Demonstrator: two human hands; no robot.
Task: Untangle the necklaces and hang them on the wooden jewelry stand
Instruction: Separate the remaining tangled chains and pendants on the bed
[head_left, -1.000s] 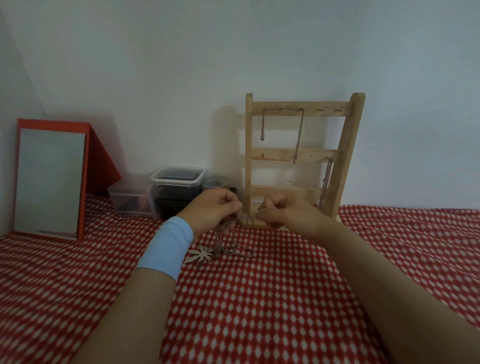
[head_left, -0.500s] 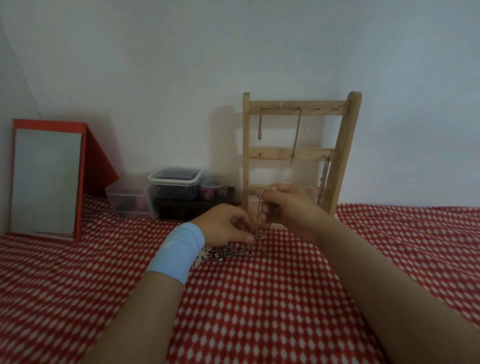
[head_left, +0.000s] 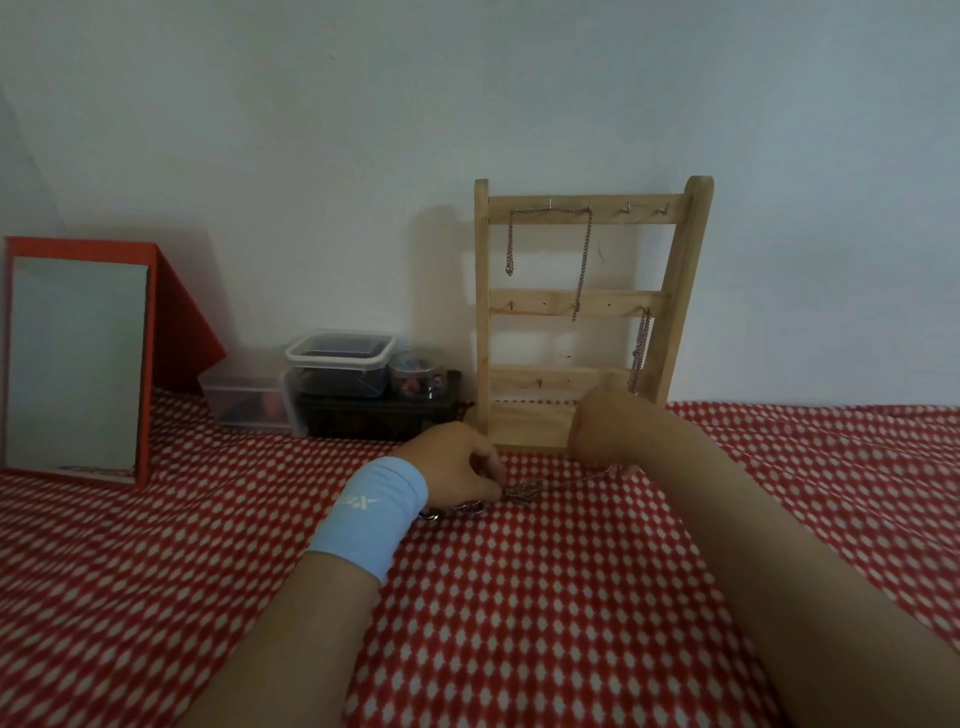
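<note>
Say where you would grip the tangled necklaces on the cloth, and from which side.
Probably a loop at the right edge of the tangle, pinched from above: it lies flat on the cloth, and the left hand holds its left side.

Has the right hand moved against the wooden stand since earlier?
Yes. The right hand has dropped and shifted right, from before the wooden stand's lower rail to its base's right end, pulling a chain from the tangled necklaces.
</note>
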